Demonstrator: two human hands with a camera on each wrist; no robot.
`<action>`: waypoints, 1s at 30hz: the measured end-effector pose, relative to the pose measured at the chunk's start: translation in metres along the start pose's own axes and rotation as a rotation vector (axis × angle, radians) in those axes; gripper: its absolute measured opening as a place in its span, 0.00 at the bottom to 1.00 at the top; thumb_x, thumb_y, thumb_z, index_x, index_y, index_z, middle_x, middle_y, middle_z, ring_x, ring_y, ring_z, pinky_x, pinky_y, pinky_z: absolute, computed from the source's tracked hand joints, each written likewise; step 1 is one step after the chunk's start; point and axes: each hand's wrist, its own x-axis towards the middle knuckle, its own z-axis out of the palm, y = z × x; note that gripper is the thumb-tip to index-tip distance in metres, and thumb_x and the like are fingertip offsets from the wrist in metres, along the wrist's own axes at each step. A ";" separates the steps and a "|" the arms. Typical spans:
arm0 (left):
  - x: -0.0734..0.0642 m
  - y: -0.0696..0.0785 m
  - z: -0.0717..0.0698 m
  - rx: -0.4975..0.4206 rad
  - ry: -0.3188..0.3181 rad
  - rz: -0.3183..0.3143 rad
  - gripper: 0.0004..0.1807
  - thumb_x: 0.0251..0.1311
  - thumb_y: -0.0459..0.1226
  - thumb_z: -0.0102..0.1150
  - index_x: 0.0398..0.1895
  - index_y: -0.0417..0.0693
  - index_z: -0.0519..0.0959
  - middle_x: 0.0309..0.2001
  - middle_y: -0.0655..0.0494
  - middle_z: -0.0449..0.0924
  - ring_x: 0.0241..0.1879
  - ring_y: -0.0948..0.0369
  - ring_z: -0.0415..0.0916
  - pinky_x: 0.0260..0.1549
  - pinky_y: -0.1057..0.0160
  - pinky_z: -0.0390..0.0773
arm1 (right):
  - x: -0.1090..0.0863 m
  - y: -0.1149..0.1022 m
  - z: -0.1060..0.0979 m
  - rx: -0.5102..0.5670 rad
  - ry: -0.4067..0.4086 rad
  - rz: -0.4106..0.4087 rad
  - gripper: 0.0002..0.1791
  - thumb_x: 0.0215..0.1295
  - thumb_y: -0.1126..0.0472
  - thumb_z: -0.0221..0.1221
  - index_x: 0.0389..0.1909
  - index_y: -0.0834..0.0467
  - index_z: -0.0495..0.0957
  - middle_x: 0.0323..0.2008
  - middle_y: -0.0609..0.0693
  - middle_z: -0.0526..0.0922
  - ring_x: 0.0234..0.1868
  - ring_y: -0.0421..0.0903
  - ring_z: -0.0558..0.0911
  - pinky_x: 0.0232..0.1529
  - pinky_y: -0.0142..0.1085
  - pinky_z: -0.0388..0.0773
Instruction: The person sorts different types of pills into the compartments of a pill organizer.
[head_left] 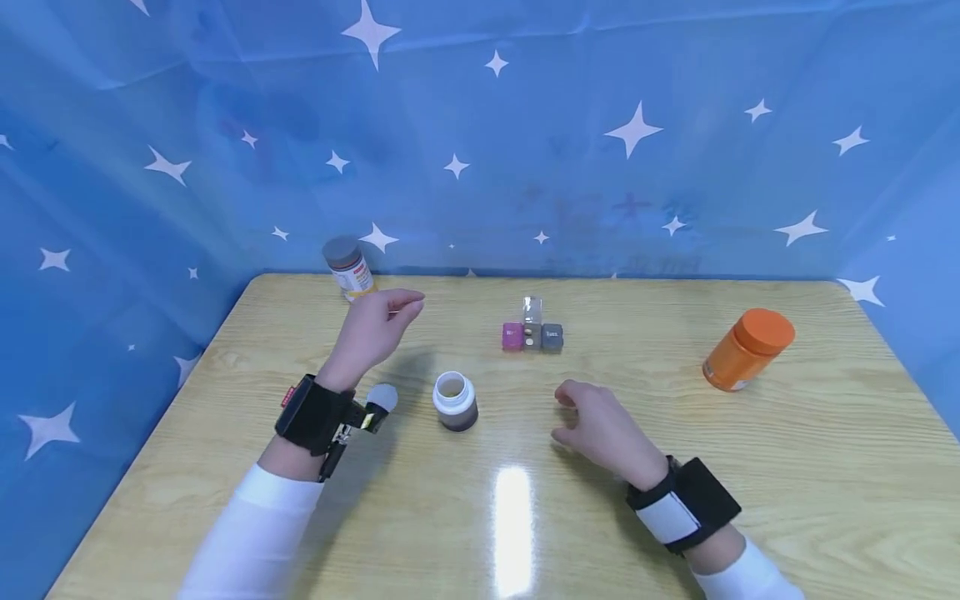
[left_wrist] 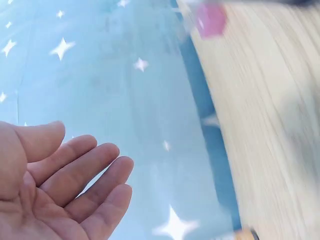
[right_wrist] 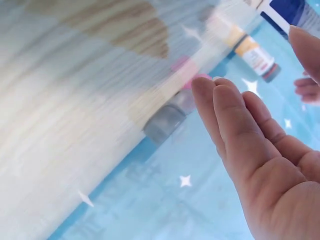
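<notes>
My left hand [head_left: 372, 329] hovers over the table's back left, fingers loosely bent and holding nothing; the left wrist view shows its bare palm [left_wrist: 50, 200]. Just behind it stands a grey-capped bottle [head_left: 351, 271] with a white and yellow label. My right hand [head_left: 603, 425] is above the table right of centre, thumb apart from the fingers, nothing between them. Between the hands stands an uncapped white-necked bottle [head_left: 455, 404]. Farther back is a small pill box with a pink compartment [head_left: 512, 337], a grey compartment [head_left: 552, 337] and a middle compartment [head_left: 532, 335], its clear lid raised, with small pale pieces inside.
An orange bottle [head_left: 742, 354] with an orange lid appears at the right. A pale round disc [head_left: 384, 397] shows beside the left wrist strap, partly hidden by its mount. Blue star-printed cloth [head_left: 480, 167] hangs behind the wooden table [head_left: 825, 500].
</notes>
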 end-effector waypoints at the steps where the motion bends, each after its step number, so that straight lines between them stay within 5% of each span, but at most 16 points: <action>1: -0.002 -0.004 -0.003 0.006 -0.002 -0.007 0.18 0.67 0.39 0.47 0.54 0.40 0.75 0.50 0.42 0.79 0.50 0.49 0.77 0.47 0.51 0.75 | 0.000 -0.002 -0.001 -0.002 -0.001 -0.008 0.22 0.50 0.63 0.66 0.46 0.65 0.75 0.43 0.58 0.82 0.44 0.52 0.80 0.47 0.44 0.77; 11: -0.028 -0.039 -0.013 0.084 -0.058 -0.086 0.19 0.66 0.37 0.47 0.54 0.34 0.74 0.51 0.38 0.78 0.50 0.44 0.76 0.49 0.49 0.74 | 0.022 -0.048 -0.002 0.035 -0.083 -0.204 0.32 0.52 0.57 0.66 0.57 0.66 0.70 0.55 0.59 0.76 0.56 0.54 0.75 0.57 0.46 0.71; 17: -0.036 -0.050 -0.014 0.076 -0.078 -0.131 0.20 0.66 0.37 0.47 0.56 0.34 0.72 0.52 0.37 0.77 0.53 0.44 0.74 0.50 0.48 0.73 | 0.041 -0.070 0.012 0.109 -0.140 -0.244 0.42 0.47 0.54 0.70 0.62 0.65 0.64 0.61 0.60 0.71 0.63 0.54 0.69 0.63 0.46 0.65; 21: -0.037 -0.053 -0.015 0.075 -0.077 -0.138 0.20 0.66 0.38 0.47 0.56 0.34 0.72 0.52 0.37 0.77 0.53 0.44 0.73 0.50 0.48 0.72 | 0.052 -0.075 0.023 0.164 -0.148 -0.236 0.42 0.44 0.57 0.71 0.60 0.66 0.65 0.56 0.60 0.74 0.57 0.53 0.74 0.58 0.44 0.70; 30: -0.038 -0.053 -0.012 0.066 -0.087 -0.140 0.20 0.65 0.39 0.49 0.55 0.35 0.73 0.52 0.37 0.77 0.52 0.43 0.74 0.50 0.47 0.72 | 0.058 -0.077 0.035 0.146 -0.136 -0.240 0.26 0.45 0.58 0.70 0.47 0.60 0.73 0.39 0.52 0.81 0.37 0.43 0.77 0.41 0.36 0.74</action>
